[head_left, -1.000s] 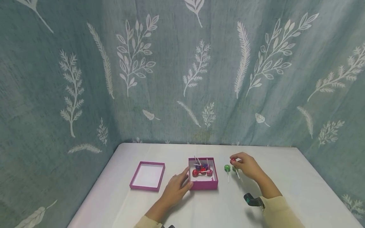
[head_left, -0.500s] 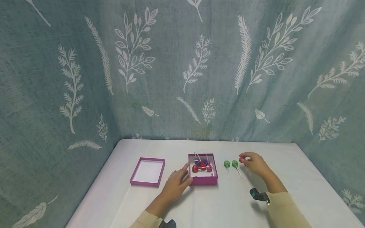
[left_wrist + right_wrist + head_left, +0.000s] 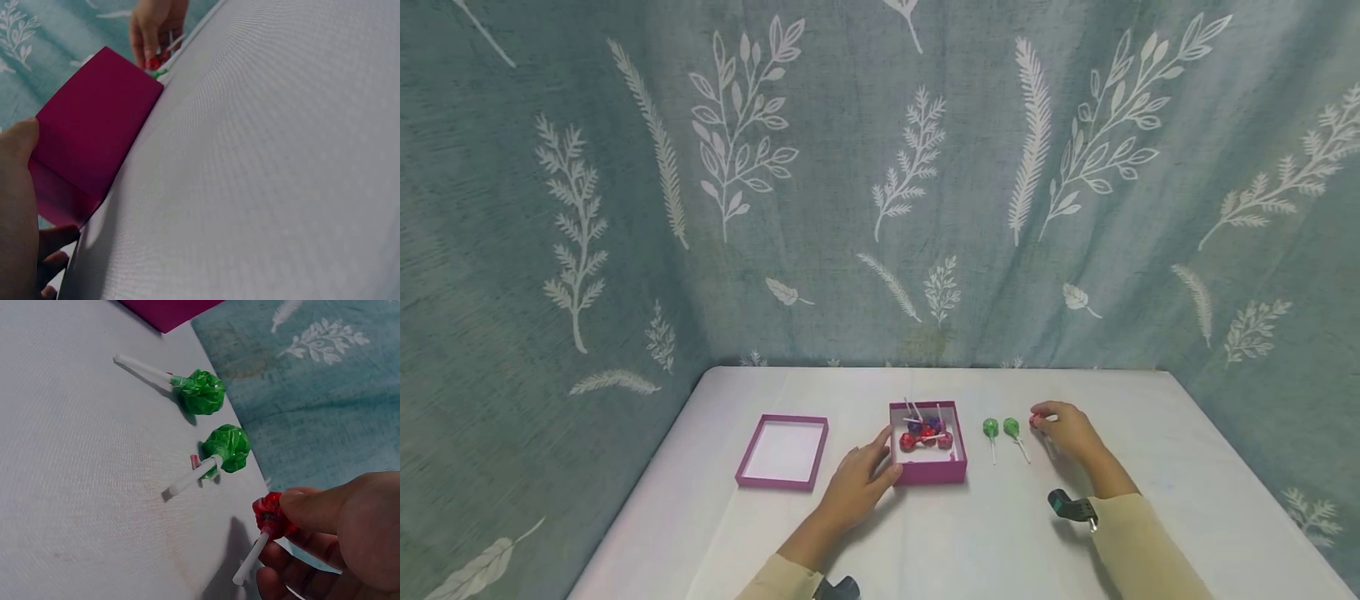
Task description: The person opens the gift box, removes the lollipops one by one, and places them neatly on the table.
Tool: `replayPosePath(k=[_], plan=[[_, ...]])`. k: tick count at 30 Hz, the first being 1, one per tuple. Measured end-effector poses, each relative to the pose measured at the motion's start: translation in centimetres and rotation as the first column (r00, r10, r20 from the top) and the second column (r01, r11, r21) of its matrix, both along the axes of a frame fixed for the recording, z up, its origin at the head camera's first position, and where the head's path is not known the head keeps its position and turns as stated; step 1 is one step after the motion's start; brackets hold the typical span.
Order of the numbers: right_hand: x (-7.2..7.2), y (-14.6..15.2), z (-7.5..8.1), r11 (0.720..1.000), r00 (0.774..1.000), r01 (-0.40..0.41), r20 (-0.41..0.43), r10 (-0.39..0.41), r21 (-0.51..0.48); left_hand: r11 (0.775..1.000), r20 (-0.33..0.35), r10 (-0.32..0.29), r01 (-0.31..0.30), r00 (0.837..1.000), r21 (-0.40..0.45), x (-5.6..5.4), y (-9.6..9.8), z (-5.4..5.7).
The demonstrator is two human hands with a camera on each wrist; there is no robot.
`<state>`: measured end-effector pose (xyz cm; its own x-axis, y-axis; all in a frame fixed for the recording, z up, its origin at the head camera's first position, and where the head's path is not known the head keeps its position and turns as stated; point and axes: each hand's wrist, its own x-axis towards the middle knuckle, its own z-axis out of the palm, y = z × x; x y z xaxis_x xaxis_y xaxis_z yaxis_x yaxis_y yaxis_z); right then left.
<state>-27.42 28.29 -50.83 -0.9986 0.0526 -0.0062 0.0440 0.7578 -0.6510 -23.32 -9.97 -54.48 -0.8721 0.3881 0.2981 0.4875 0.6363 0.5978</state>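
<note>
My right hand pinches a red lollipop by its wrapped head, thumb on one side and fingers on the other, its white stick pointing down toward me. Beside it on the table lie two green lollipops, sticks toward me. My left hand rests against the left side of a magenta box, thumb at the near corner and fingers along the wall. Inside that box are several red, pink and dark purple lollipops, some sticks poking above the rim. In the left wrist view the box walls hide its contents.
The box's lid, magenta-edged with a white inside, lies to the left of my left hand. A white cloth covers the table. Behind and to the left hangs a teal leaf-patterned curtain.
My right hand has carried the red lollipop rightward, from over the second green lollipop to a spot beside it, uncovering that green one. The left hand stays on the box. The head view shifts slightly.
</note>
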Motion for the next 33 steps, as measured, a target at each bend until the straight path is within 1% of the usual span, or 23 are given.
replayPosePath(k=[3, 12, 15, 18, 23, 27, 29, 31, 33], plan=[[0.0, -0.3, -0.1, 1.000, 1.000, 0.006, 0.001, -0.006, 0.005, 1.000, -0.005, -0.002, 0.002, 1.000, 0.007, 0.0, -0.1, 0.0], [-0.2, -0.3, -0.4, 1.000, 1.000, -0.007, -0.004, 0.007, 0.021, 1.000, -0.002, -0.002, 0.002, 1.000, 0.000, 0.0, 0.0, 0.1], [-0.2, -0.2, -0.3, 1.000, 1.000, 0.002, 0.006, -0.002, 0.018, 1.000, 0.006, 0.000, 0.000, 1.000, -0.001, 0.1, 0.0, 0.2], [-0.1, -0.2, 0.1, 1.000, 1.000, 0.008, 0.019, -0.008, 0.019, 1.000, 0.011, 0.002, -0.002, 1.000, 0.001, 0.1, 0.0, 0.0], [0.1, -0.9, 1.6, 0.999, 0.999, -0.023, -0.021, 0.023, 0.029, 1.000, -0.001, 0.003, -0.003, 1.000, 0.010, 0.0, -0.1, -0.3], [0.3, -2.8, 3.5, 0.999, 0.999, -0.039, -0.032, 0.038, -0.012, 1.000, -0.009, 0.008, -0.008, 1.000, 0.015, -0.1, -0.1, -0.4], [0.3, -3.9, 4.3, 0.998, 0.997, -0.061, -0.053, 0.060, -0.021, 1.000, -0.013, 0.009, -0.009, 1.000, 0.014, -0.1, -0.1, -0.5], [0.2, -4.9, 4.8, 0.996, 0.993, -0.089, -0.080, 0.087, -0.029, 1.000, -0.011, 0.010, -0.009, 1.000, 0.014, -0.1, -0.1, -0.5], [0.1, -5.8, 5.1, 0.993, 0.987, -0.117, -0.112, 0.115, -0.012, 1.000, -0.014, 0.009, -0.009, 1.000, 0.015, -0.1, -0.1, -0.4]])
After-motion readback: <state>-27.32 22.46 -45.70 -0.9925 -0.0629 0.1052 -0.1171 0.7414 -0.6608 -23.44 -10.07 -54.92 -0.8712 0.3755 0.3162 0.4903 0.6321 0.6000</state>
